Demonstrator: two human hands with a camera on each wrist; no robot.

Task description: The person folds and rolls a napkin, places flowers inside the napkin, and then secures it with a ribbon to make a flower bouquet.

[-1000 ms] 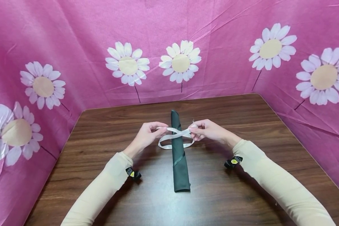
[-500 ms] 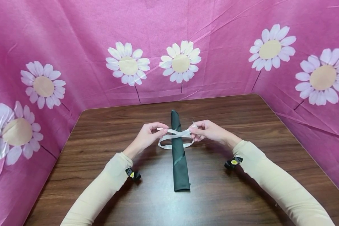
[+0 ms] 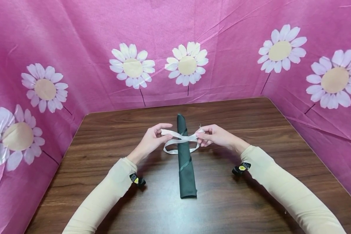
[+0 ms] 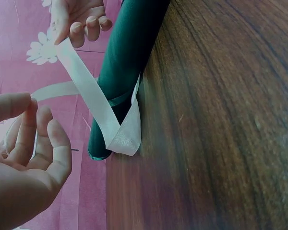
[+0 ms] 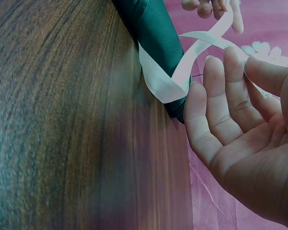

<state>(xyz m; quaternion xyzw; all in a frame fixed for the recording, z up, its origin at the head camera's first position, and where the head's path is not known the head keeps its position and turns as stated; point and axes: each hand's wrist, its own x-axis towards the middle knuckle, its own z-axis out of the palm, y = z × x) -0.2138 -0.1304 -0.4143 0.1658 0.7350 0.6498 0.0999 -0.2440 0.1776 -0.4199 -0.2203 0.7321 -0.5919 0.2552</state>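
A long dark green roll of fabric (image 3: 187, 177) with thin diagonal bands lies lengthwise on the table. White ribbon (image 3: 189, 138) loops around its far half, its two ends crossing above the roll. My left hand (image 3: 150, 140) holds one end near the thumb, the index finger stretched out above it. On the other side, my right hand (image 3: 217, 135) pinches the second end between thumb and fingers, loose threads sticking up there. From the left wrist, the ribbon (image 4: 127, 136) shows slack at the side of the roll. The right wrist view has the right hand (image 5: 245, 120) with its palm turned up.
The brown wood-grain table (image 3: 120, 136) reaches back to a pink curtain (image 3: 231, 35) printed with white daisies, which stands around its far and side edges. Black devices (image 3: 138, 180) are strapped at both wrists over the cream sleeves.
The left index finger has lifted and straightened away from the thumb, so more of the ribbon's left end shows, turned flat. The right hand and the green roll have barely moved.
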